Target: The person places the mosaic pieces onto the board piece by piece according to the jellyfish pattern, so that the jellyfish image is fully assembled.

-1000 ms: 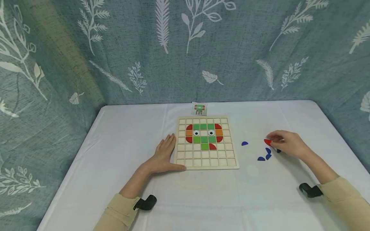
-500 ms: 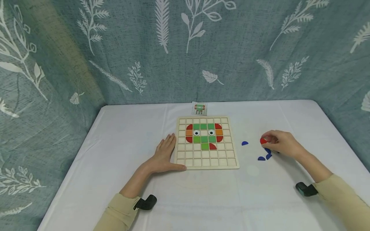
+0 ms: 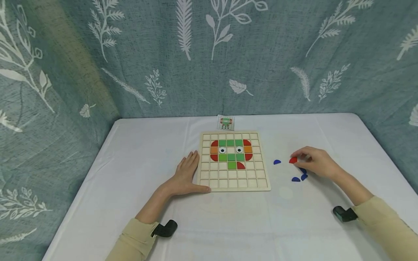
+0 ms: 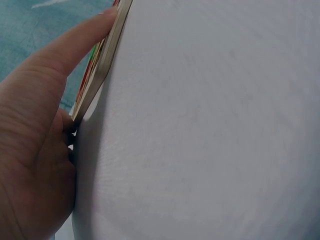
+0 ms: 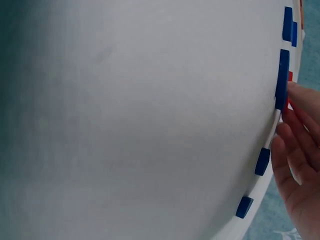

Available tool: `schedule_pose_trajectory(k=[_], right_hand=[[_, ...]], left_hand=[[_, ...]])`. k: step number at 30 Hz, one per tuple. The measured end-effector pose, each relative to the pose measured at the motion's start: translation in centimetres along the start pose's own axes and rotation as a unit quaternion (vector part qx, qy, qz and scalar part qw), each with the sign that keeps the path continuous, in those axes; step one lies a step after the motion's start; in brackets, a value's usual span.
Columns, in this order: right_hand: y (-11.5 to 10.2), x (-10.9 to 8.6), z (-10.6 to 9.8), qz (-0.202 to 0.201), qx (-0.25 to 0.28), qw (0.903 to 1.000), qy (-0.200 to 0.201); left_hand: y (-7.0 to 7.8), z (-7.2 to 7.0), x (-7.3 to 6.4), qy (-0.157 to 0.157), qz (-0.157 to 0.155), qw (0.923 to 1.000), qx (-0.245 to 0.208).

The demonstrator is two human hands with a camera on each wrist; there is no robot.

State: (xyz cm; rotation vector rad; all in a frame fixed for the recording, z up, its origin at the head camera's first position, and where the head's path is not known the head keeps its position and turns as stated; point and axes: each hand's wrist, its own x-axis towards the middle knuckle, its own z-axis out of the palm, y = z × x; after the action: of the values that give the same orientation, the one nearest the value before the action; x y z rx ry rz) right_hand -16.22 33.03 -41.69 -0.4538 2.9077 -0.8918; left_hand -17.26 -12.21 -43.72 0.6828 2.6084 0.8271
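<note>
My right hand [image 3: 315,161] pinches a small red quarter-round tile [image 3: 293,160] between thumb and fingers, just above the table on the right. In the right wrist view only a sliver of that red tile shows behind a blue piece [image 5: 282,80]. My left hand [image 3: 184,177] lies with straight, spread fingers along the left side of a wooden grid board [image 3: 213,185], its thumb at the near left corner. Set in the board are green squares [image 3: 231,143], red quarter-rounds [image 3: 240,165], orange squares [image 3: 247,149] and two eye tiles [image 3: 239,149].
Several blue half-round tiles [image 3: 295,179] lie right of the board, some beside or partly under my right hand. Another blue tile [image 3: 277,162] sits closer to the board. Behind the board is a small picture card [image 3: 225,123]. A patterned curtain [image 3: 202,83] hangs behind the white table [image 3: 228,224].
My right hand has moved a little left with the red tile, which has turned so its curved side faces up. My left hand and the board have stayed put.
</note>
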Motion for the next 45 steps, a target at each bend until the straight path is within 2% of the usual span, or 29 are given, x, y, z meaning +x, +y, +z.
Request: schedule_pose_trajectory(k=[5,9,16,26,33,38,45], right_hand=[[-0.3,0.2,0.4,0.011,0.010,0.9998,0.015],[-1.3,0.8,0.8,0.006,0.029,0.9993,0.022],[-4.4,2.6,2.6,-0.007,0.085,0.9963,0.007],[-9.7,5.7,6.2,-0.055,0.143,0.9875,-0.036],[-12.2,7.7,8.6,-0.124,0.127,0.9817,-0.069],[-13.2,8.8,9.7,-0.174,0.092,0.9771,-0.082],[-14.0,9.3,10.1,-0.206,0.046,0.9744,-0.078]], left_hand=[[0.0,0.0,0.0,-0.001,0.001,1.0000,-0.001],[0.0,-0.1,-0.1,-0.002,0.002,1.0000,-0.005],[-0.2,0.0,0.0,-0.002,0.001,1.0000,0.001],[-0.1,0.0,0.1,-0.004,-0.002,1.0000,0.003],[-0.1,-0.1,0.0,-0.003,-0.002,1.0000,0.002],[-0.2,0.0,0.0,-0.005,-0.001,1.0000,0.005],[-0.1,-0.1,0.0,-0.006,-0.001,1.0000,0.003]])
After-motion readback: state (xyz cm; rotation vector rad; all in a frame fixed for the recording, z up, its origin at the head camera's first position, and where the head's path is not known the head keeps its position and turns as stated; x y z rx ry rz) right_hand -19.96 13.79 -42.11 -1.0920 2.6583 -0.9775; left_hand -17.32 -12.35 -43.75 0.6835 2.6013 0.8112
